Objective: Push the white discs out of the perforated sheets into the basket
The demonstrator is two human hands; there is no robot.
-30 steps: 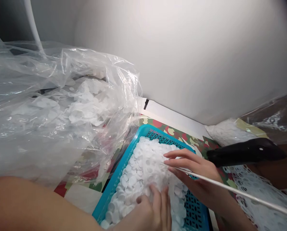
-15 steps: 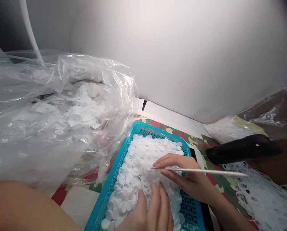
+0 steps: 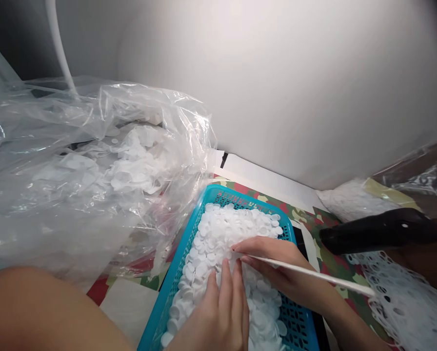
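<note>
Now the thin white rod [image 3: 313,275] slants down to the right (level a moment ago), pinched by R hand [image 3: 273,265] fingers; L hand [image 3: 211,321] presses its fingers together on the white discs [image 3: 218,234], in the blue basket [image 3: 176,265] at bottom centre.

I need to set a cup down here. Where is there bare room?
The pale square of the patterned mat, between the blue basket and the left forearm, is free; so is the white strip beyond the basket. Crowded: the basket, heaped with white discs under the left hand and right hand, and the plastic bag.
</note>
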